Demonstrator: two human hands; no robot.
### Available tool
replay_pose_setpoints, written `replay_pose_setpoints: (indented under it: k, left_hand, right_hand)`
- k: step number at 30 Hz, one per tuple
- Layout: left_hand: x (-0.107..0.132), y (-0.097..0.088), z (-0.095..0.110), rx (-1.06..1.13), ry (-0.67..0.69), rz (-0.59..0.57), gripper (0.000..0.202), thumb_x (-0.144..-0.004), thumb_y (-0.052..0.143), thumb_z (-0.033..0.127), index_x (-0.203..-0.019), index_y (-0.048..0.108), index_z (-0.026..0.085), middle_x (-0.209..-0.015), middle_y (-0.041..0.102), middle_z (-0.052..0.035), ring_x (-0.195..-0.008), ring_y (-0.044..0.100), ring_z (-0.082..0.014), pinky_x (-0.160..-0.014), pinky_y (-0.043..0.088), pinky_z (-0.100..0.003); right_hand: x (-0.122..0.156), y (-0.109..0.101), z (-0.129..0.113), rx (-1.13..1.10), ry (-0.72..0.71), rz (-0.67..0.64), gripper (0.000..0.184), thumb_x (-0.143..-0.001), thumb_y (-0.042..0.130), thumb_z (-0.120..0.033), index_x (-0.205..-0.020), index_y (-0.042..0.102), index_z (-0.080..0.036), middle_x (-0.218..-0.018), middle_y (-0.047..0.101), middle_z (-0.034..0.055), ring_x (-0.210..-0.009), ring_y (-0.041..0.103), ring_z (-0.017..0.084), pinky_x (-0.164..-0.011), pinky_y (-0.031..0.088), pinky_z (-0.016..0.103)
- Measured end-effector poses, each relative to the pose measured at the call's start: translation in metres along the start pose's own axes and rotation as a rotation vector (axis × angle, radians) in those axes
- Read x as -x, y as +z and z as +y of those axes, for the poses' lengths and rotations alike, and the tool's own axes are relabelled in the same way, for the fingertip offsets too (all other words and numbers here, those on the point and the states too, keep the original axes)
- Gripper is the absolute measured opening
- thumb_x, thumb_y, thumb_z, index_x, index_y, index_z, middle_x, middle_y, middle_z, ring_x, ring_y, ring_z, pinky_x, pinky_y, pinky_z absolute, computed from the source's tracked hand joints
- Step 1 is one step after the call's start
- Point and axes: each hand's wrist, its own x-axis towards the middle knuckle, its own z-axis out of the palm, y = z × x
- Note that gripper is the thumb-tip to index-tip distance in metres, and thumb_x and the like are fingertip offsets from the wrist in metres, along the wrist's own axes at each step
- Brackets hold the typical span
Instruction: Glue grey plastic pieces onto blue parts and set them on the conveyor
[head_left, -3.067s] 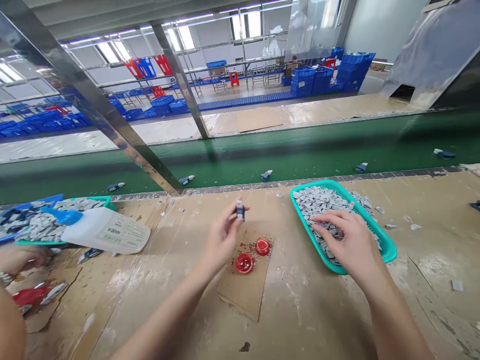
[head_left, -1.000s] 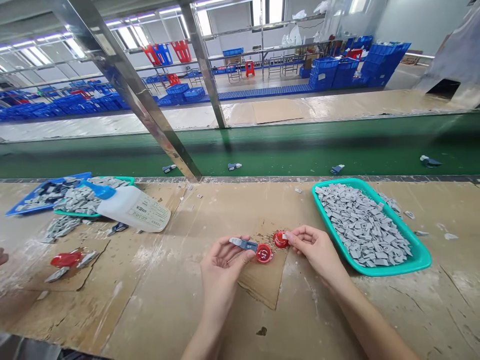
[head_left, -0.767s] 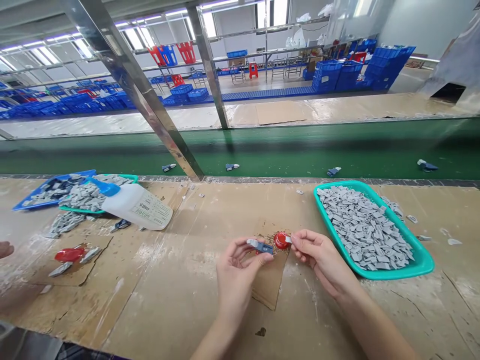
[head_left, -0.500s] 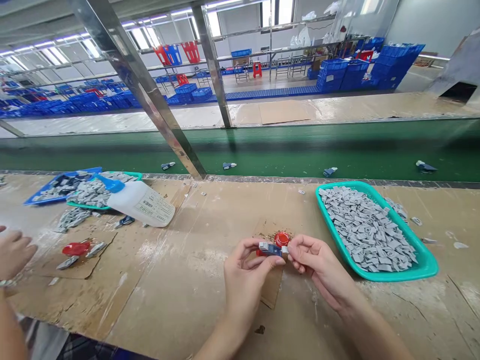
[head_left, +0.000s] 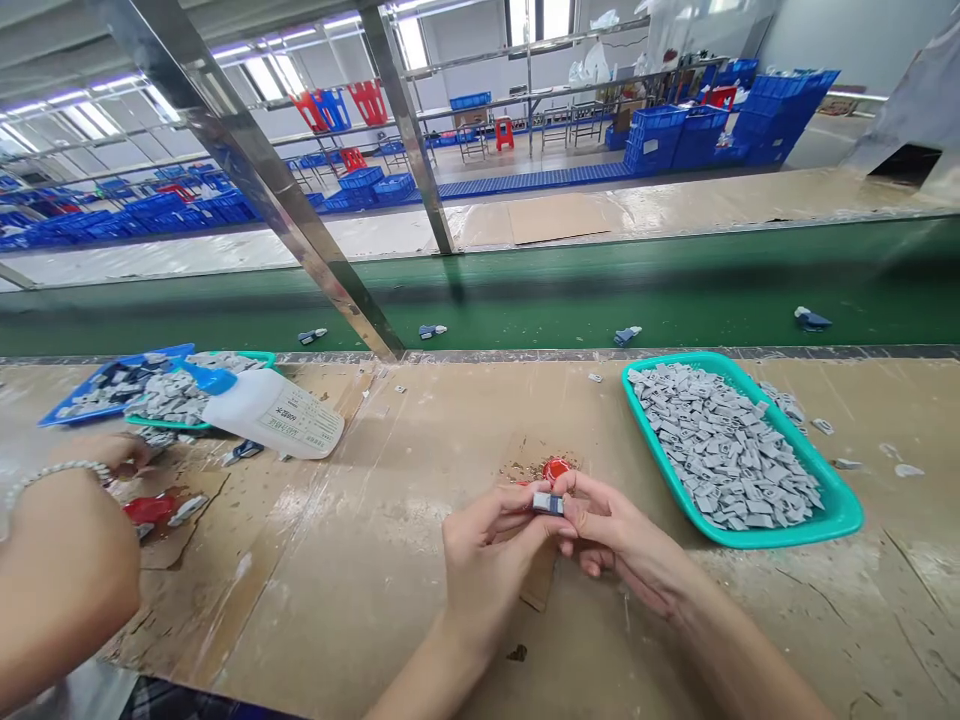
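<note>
I'm pinching a small blue-and-grey plastic part [head_left: 548,503] between the fingertips of my left hand [head_left: 487,565] and right hand [head_left: 622,530], both curled closed, holding it just above a cardboard scrap [head_left: 541,590], near a red cap [head_left: 556,468].

The small part [head_left: 548,503] is pale grey banded with dark blue, and just behind it sits a glossy red cap [head_left: 556,468]. The tray [head_left: 787,535] on the right is bright teal, heaped with pale grey pieces [head_left: 720,450] flecked with darker marks. The desk [head_left: 337,620] is dull tan, streaked with white smears. A white bottle [head_left: 262,410] has a blue nozzle [head_left: 210,379]. Beyond lie a dark green conveyor belt [head_left: 600,320] and stacks of blue crates [head_left: 675,140].
</note>
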Motion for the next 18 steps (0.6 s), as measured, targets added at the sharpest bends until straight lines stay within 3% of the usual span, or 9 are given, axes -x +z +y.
replay_pose_setpoints:
  k: [4, 7, 9, 13, 14, 18]
  left_hand:
    - [-0.006, -0.001, 0.005, 0.036, -0.005, -0.091, 0.018, -0.068, 0.076, 0.012, -0.080, 0.073, 0.024, -0.087, 0.074, -0.0006, -0.070, 0.072, -0.0195, -0.067, 0.064, -0.031]
    - [-0.016, -0.001, 0.007, 0.045, -0.079, -0.172, 0.026, -0.067, 0.077, 0.014, -0.091, 0.072, 0.025, -0.092, 0.074, -0.0008, -0.078, 0.072, -0.0194, -0.073, 0.062, -0.029]
    - [-0.030, -0.002, 0.005, -0.010, -0.087, -0.241, 0.032, -0.072, 0.074, 0.018, -0.103, 0.069, 0.024, -0.102, 0.073, -0.0030, -0.091, 0.070, -0.0198, -0.085, 0.058, -0.031]
    - [-0.082, -0.009, -0.011, -0.188, 0.065, -0.257, 0.039, -0.085, 0.057, 0.021, -0.124, 0.056, 0.019, -0.119, 0.065, -0.0090, -0.111, 0.060, -0.0196, -0.102, 0.045, -0.036]
    - [-0.099, -0.010, -0.015, -0.241, 0.118, -0.241, 0.038, -0.087, 0.054, 0.020, -0.125, 0.055, 0.018, -0.120, 0.064, -0.0100, -0.113, 0.059, -0.0199, -0.102, 0.044, -0.036]
    - [-0.167, -0.004, -0.030, -0.525, 0.281, -0.256, 0.036, -0.087, 0.044, 0.013, -0.120, 0.056, 0.017, -0.112, 0.067, -0.0097, -0.102, 0.063, -0.0196, -0.094, 0.046, -0.034]
  right_hand:
    - [0.002, 0.003, -0.004, 0.025, -0.098, -0.022, 0.036, -0.078, 0.066, -0.051, -0.092, 0.050, -0.021, -0.074, 0.059, -0.0013, -0.063, 0.050, 0.011, -0.045, 0.034, 0.017]
    - [0.008, -0.001, -0.014, 0.168, -0.172, 0.048, 0.030, -0.082, 0.062, -0.048, -0.092, 0.055, -0.021, -0.081, 0.064, 0.0023, -0.070, 0.055, 0.014, -0.052, 0.039, 0.021]
    - [0.013, -0.014, -0.024, 0.365, -0.255, 0.212, 0.027, -0.085, 0.059, -0.046, -0.094, 0.059, -0.021, -0.087, 0.066, 0.0044, -0.076, 0.058, 0.017, -0.059, 0.043, 0.026]
    - [0.022, -0.060, -0.036, 0.948, -0.469, 0.885, 0.019, -0.088, 0.055, -0.036, -0.098, 0.066, -0.025, -0.096, 0.065, 0.0054, -0.082, 0.056, 0.024, -0.072, 0.044, 0.038]
    - [0.022, -0.071, -0.036, 1.099, -0.500, 0.981, 0.017, -0.087, 0.057, -0.033, -0.096, 0.068, -0.024, -0.096, 0.065, 0.0059, -0.086, 0.054, 0.026, -0.075, 0.043, 0.040]
    - [0.011, -0.093, -0.033, 1.418, -0.524, 1.017, 0.018, -0.083, 0.063, -0.023, -0.098, 0.072, -0.022, -0.092, 0.064, 0.0084, -0.091, 0.047, 0.030, -0.079, 0.044, 0.041]
